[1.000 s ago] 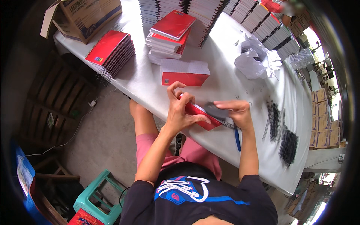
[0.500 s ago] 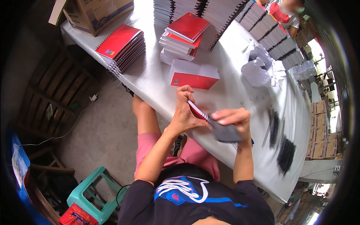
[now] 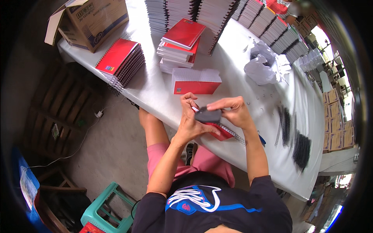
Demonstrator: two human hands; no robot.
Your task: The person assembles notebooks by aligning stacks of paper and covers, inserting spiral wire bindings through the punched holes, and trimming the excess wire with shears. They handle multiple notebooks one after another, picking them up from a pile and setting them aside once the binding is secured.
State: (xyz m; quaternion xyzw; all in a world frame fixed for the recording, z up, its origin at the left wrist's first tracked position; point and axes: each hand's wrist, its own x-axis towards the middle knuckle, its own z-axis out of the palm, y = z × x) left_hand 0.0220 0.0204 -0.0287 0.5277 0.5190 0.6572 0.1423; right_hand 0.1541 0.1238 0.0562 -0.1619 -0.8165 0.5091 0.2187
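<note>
Near the table's front edge, my left hand [image 3: 188, 125] grips a red-covered notebook [image 3: 222, 134] held at a slant. A wire or plastic coil [image 3: 234, 136] runs along its edge and sticks out past the lower right end. My right hand [image 3: 235, 112] is closed on a dark grey, rounded flat block [image 3: 208, 116], which lies over the coil edge close to my left fingers. Whether the block is hard or soft I cannot tell. Just beyond my hands stands a block of loose white pages with a red cover [image 3: 197, 88].
Coil-bound red notebooks [image 3: 118, 58] are stacked at left, punched red-covered ones [image 3: 184, 34] in the middle. Black coils [image 3: 300, 152] lie at right, near a blue-handled object [image 3: 262, 139]. Behind are a crumpled white bag [image 3: 261, 70], a cardboard box [image 3: 95, 23] and tall notebook piles [image 3: 217, 17].
My right hand has moved the grey block up and left along the notebook's edge, toward my left fingers. The lower coil end and more of the red cover now show. The whole view has shifted slightly.
</note>
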